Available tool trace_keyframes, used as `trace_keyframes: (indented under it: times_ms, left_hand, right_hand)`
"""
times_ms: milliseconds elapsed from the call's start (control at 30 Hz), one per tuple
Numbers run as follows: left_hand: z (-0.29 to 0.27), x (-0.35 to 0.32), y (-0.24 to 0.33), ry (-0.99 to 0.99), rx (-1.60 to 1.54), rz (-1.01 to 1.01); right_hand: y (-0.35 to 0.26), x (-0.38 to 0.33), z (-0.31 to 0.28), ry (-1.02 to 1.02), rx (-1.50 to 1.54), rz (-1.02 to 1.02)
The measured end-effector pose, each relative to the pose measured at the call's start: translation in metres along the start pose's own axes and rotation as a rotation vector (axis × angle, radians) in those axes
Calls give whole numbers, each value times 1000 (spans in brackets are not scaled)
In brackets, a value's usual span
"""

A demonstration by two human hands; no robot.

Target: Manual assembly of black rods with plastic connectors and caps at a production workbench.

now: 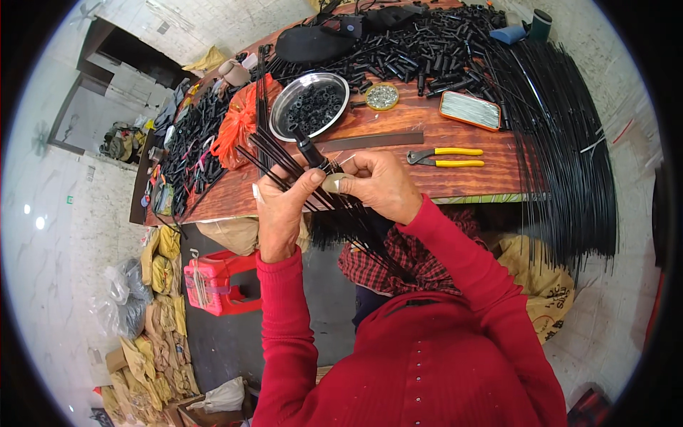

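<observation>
My left hand is closed around several thin black rods, which slant from above my fingers down toward my lap. Between my two hands a short black cylindrical piece points up and to the left, over the table's near edge. My right hand pinches at the lower end of this piece, its thumb meeting the left thumb. A pale covering wraps the right thumb tip. The fingers hide where the cylinder meets the rods.
A steel bowl of small black rings stands on the wooden table. Yellow-handled pincers, a tray of silver pins and a round dish lie right. Long black rods overhang the right edge. A red stool stands left.
</observation>
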State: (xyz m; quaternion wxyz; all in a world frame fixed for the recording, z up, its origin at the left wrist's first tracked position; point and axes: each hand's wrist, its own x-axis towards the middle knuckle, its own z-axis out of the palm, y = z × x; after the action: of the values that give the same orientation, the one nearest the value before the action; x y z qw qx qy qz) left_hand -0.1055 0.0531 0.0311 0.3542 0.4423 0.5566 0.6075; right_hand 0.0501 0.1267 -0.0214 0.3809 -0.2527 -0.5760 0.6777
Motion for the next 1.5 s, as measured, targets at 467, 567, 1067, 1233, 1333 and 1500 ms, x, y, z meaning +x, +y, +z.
trace_keyframes:
  times_ms: [467, 567, 1067, 1233, 1333, 1500]
  left_hand:
    - [-6, 2, -11, -59, 95, 132]
    - [-8, 1, -11, -56, 45, 107]
    - [-6, 0, -16, -89, -123, 115]
    - [-10, -3, -13, -98, -13, 107]
    - [-3, -2, -9, -84, 22, 112]
    - [-2, 0, -13, -55, 49, 110]
  right_hand:
    - [7, -2, -9, -166, 198, 75]
    - [2, 0, -9, -198, 210, 78]
    - [-1, -6, -1, -65, 30, -26]
    - [-18, -11, 2, -18, -229, -112]
    - [-13, -8, -2, 3, -384, -197]
    - [-18, -5, -8, -21, -360, -146]
